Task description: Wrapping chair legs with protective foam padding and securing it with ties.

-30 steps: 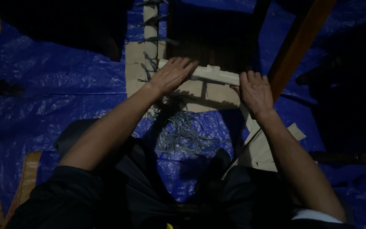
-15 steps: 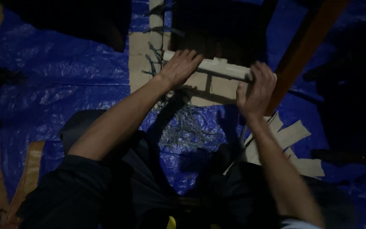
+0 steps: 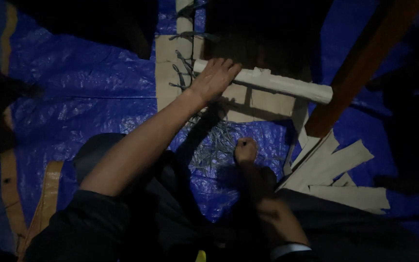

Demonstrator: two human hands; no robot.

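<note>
The left hand (image 3: 215, 77) lies spread flat, pressing the near-left end of a rolled cardboard tube (image 3: 277, 83) that slants across flat cardboard sheets (image 3: 263, 104) on the blue tarp (image 3: 83, 92), while the right hand (image 3: 245, 149), just below the tube, is clenched over a pile of grey strings (image 3: 214, 143).

We see two bare arms. The left hand (image 3: 215, 77) and right hand (image 3: 245, 149) wear no gloves. The dark sleeves are pushed up, and a pale cuff (image 3: 287, 250) peeks out.
</note>
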